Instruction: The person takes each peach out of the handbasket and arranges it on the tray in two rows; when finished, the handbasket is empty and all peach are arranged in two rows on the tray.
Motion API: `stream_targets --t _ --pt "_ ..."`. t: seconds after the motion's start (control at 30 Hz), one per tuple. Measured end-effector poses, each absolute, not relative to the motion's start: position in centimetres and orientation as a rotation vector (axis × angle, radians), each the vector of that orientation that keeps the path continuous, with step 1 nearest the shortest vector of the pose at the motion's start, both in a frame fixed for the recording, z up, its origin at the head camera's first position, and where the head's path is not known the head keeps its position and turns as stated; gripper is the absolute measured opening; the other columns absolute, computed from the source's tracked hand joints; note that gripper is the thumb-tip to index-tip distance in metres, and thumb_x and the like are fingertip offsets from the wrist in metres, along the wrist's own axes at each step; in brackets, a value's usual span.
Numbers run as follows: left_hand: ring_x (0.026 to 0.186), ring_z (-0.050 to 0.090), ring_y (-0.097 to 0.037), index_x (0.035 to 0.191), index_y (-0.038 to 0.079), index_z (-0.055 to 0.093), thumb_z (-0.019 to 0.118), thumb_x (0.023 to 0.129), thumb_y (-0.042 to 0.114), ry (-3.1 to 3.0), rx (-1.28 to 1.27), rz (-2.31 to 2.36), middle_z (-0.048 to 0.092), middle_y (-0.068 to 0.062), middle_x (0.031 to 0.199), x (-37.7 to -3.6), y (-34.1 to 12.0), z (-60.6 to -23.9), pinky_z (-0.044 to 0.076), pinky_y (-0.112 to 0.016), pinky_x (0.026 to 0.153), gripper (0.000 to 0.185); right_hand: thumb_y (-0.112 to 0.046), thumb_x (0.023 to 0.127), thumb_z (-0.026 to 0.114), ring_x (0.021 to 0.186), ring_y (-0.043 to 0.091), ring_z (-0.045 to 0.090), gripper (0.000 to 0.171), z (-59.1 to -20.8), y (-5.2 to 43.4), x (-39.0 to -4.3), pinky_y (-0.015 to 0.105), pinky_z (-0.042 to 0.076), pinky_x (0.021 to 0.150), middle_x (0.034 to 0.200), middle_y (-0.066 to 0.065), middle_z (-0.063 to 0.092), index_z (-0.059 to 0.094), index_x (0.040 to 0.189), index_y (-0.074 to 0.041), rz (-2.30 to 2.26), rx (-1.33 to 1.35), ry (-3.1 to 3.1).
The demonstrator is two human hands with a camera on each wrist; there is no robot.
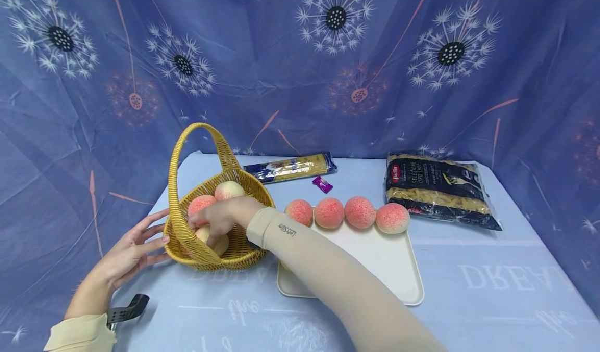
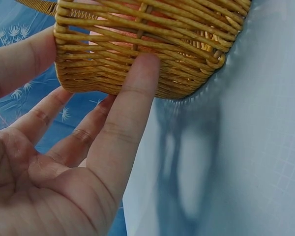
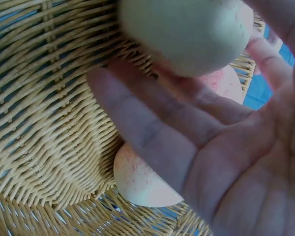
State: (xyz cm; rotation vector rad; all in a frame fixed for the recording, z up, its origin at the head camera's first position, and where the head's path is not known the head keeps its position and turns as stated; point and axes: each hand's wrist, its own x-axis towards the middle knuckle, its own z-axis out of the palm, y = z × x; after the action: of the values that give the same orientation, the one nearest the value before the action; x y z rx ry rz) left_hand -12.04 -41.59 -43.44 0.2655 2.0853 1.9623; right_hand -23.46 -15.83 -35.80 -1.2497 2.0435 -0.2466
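Note:
A yellow wicker basket [image 1: 201, 255] with a tall arched handle stands at the left of the table. My right hand [image 1: 225, 216] reaches down into it among three pink-and-cream peaches. In the right wrist view its fingers extend loosely beneath a pale peach [image 3: 187, 34], which lies between them and the thumb side. Another peach [image 3: 142, 179] sits below these fingers, against the woven wall. My left hand [image 1: 128, 250] rests spread fingertips on the basket's left side. Its wrist view shows one straight digit pressed along the weave [image 2: 187, 54], the others around the edge.
Right of the basket, a cream tray [image 1: 414, 274] bears several peaches [image 1: 360, 212], partly hidden by my right sleeve. Behind lie a long pasta packet [image 1: 295, 168] and a small purple wrapped sweet [image 1: 322, 184]. A larger pasta bag [image 1: 438, 190] lies at the back right, before a blue curtain.

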Motion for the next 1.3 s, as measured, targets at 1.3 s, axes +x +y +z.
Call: stream_targets --t 1.3 --pt "0.120 0.068 -0.003 0.168 0.033 0.030 0.050 0.111 -0.002 2.104 0.225 1.942 0.058 0.017 0.138 -12.1 -41.8 -43.6 0.066 -0.034 0.090 0.070 -0.031 0.099 0.080 0.087 0.014 0.058 0.046 -30.3 -5.7 -26.7 0.027 0.050 0.066 0.132 0.005 0.057 0.056 0.137 -0.024 -0.622 -1.157 2.049"
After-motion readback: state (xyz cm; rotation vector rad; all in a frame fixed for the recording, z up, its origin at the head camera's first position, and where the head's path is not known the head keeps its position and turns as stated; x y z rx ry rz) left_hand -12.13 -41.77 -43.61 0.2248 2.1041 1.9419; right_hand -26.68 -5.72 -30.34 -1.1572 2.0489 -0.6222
